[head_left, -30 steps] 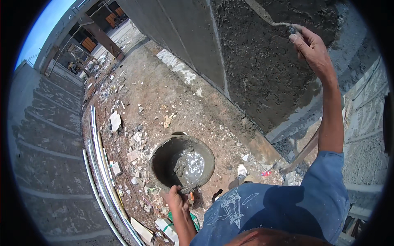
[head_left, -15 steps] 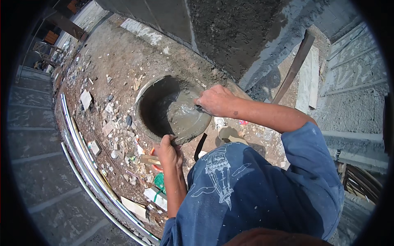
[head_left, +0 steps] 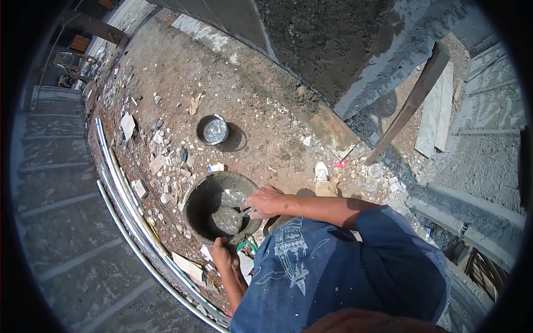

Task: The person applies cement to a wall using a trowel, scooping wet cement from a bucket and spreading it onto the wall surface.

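Note:
A large mortar-caked bucket is held tilted in front of me. Wet grey mortar lies in it. My left hand is closed on the near rim, its thumb on top. Over the right side of the opening, my right hand is closed round a grey, mortar-smeared tool, by its look a trowel. Its far end is hard to tell from the mortar. Farther out, a small dark bucket with shiny water in it stands on the ground.
Rubble and litter cover the ground at left, beside long pipes. A partly wet plastered wall rises ahead. To the right, a timber leans near pale boards. My white shoe shows below.
The large bucket and both hands have come down and closer to my body. The small bucket of water, hidden before, now shows. The view has shifted a little.

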`<action>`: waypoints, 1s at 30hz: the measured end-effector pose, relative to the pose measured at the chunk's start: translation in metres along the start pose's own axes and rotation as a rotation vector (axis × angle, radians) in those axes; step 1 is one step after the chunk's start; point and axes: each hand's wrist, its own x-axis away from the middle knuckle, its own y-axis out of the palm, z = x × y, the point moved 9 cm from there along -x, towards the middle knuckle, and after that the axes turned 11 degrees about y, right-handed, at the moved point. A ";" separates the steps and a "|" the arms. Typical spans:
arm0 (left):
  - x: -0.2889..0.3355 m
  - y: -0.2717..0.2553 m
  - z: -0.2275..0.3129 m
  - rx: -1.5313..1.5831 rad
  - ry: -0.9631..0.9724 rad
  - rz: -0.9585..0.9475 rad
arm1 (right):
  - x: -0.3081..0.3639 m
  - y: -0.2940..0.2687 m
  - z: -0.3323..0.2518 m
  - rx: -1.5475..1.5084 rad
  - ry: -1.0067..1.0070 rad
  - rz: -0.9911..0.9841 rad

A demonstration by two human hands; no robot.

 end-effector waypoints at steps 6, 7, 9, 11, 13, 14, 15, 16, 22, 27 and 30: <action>0.030 0.066 -0.009 -0.371 -0.118 0.115 | 0.028 -0.060 0.148 -0.374 0.172 -0.177; 0.032 0.080 -0.016 -0.371 -0.135 0.114 | 0.034 -0.075 0.193 -0.458 0.219 -0.168; 0.024 0.103 -0.063 -0.062 -0.287 0.097 | 0.058 -0.143 0.288 -0.740 0.257 -0.016; 0.036 0.141 -0.066 -0.011 -0.337 0.144 | 0.112 -0.277 0.344 -0.648 0.564 0.401; 0.033 0.153 -0.083 0.006 -0.374 0.110 | 0.194 -0.395 0.309 -0.545 0.534 0.863; 0.034 0.161 -0.083 0.006 -0.383 0.097 | 0.218 -0.419 0.269 -0.386 0.516 0.877; 0.032 0.173 -0.076 0.002 -0.343 0.032 | 0.234 -0.428 0.235 -0.228 0.495 0.886; 0.031 0.187 -0.070 0.002 -0.301 -0.036 | 0.239 -0.423 0.219 -0.216 0.500 0.894; 0.049 0.246 -0.002 0.058 -0.140 -0.164 | 0.176 -0.342 0.079 0.677 0.220 0.490; 0.085 0.259 0.083 0.203 0.086 -0.368 | 0.149 -0.284 0.041 0.953 0.130 0.613; 0.082 0.248 0.096 0.329 0.248 -0.443 | 0.132 -0.243 0.029 0.873 0.181 0.536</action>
